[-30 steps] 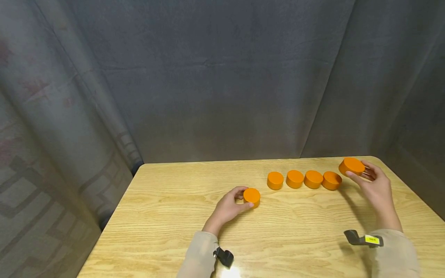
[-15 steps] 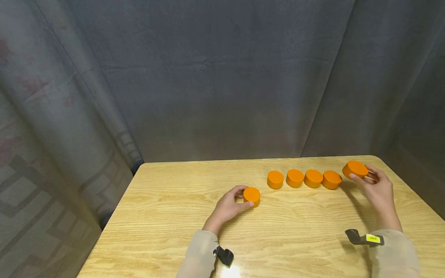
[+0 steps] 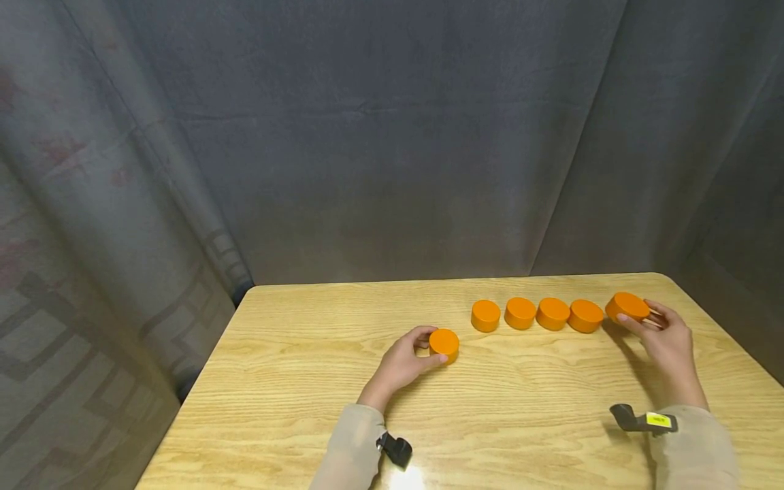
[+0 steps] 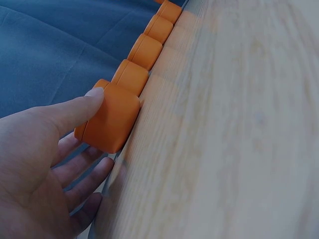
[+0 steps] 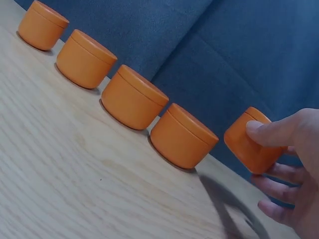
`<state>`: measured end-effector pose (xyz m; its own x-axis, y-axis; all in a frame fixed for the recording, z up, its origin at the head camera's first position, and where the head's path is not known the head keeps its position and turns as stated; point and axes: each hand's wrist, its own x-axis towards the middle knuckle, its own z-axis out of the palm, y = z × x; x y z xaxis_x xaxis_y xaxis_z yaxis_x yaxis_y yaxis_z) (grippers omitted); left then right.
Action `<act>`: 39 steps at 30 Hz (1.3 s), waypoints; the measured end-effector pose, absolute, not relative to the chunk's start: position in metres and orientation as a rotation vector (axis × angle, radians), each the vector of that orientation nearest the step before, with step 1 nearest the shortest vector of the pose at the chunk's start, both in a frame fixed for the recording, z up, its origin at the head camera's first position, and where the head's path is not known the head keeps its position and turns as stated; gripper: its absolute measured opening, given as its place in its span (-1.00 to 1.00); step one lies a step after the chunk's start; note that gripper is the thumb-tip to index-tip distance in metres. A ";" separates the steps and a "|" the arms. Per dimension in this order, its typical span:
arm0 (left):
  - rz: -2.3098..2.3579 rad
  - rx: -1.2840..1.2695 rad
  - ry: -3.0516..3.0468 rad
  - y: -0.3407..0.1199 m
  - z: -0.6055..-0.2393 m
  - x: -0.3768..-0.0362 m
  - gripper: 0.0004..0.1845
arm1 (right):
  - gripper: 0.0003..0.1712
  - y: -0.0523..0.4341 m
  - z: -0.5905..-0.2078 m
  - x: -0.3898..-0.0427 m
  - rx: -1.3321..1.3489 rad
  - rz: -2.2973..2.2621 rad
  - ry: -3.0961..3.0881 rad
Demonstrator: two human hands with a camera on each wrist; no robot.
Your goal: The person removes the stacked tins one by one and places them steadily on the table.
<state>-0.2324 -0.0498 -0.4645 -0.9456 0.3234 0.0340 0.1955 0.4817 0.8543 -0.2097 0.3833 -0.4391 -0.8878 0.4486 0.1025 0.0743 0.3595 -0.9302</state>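
My left hand [image 3: 401, 364] grips a round orange lidded tin [image 3: 444, 346] by its sides, thumb at the near side, low at the tabletop. In the left wrist view the thumb [image 4: 79, 109] presses near the lid of that tin. At the right, my right hand [image 3: 669, 344] holds another orange tin [image 5: 254, 142] between thumb and fingers, raised above the table with its shadow below. It is just right of a row of several matching tins, whose right-end tin [image 3: 586, 316] stands closest. The left-end tin [image 3: 486, 316] is behind and right of my left hand.
A light wood-grain table [image 3: 520, 408] lies under everything, its back edge close behind the row. Grey curtains [image 3: 380, 170] hang behind and along the sides. Two middle tins stand in the row, one of them the tin [image 3: 520, 314] second from left.
My right hand has moved a little to the right and lowered its tin toward the tabletop, away from the row's right-end tin. The left hand and its tin stay put.
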 end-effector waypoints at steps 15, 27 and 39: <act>1.477 0.446 2.579 -0.050 -0.465 -0.234 -0.40 | -0.13 0.387 -0.450 -0.216 -0.573 1.403 -2.413; 1.470 0.441 2.584 -0.050 -0.463 -0.233 -0.41 | -0.13 0.389 -0.454 -0.218 -0.570 1.379 -2.490; 1.467 0.447 2.586 -0.050 -0.464 -0.233 -0.40 | -0.12 0.392 -0.457 -0.219 -0.531 1.391 -2.539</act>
